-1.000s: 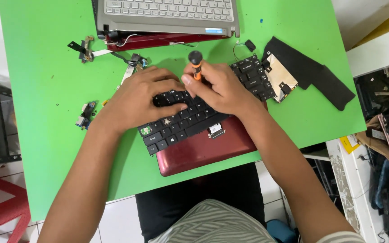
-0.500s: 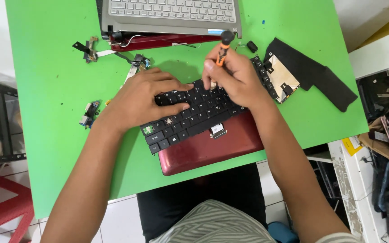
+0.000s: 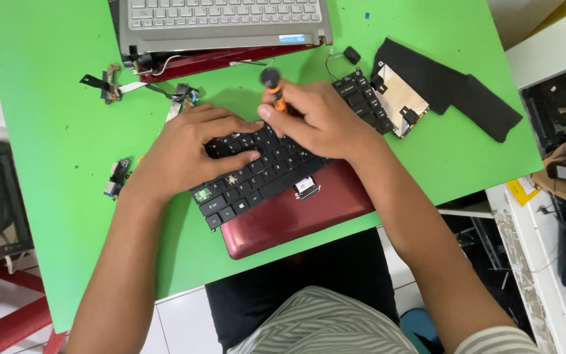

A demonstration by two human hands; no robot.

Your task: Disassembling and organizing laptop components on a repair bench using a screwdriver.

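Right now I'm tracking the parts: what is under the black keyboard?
The black keyboard lies on a dark red laptop shell, which rests on the green table. The left hand presses the keys; the right hand holds a screwdriver. Whatever lies beneath the keyboard's middle is covered.

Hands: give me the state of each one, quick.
Left hand: open, flat on the black laptop keyboard.
Right hand: closed around the orange-and-black screwdriver.
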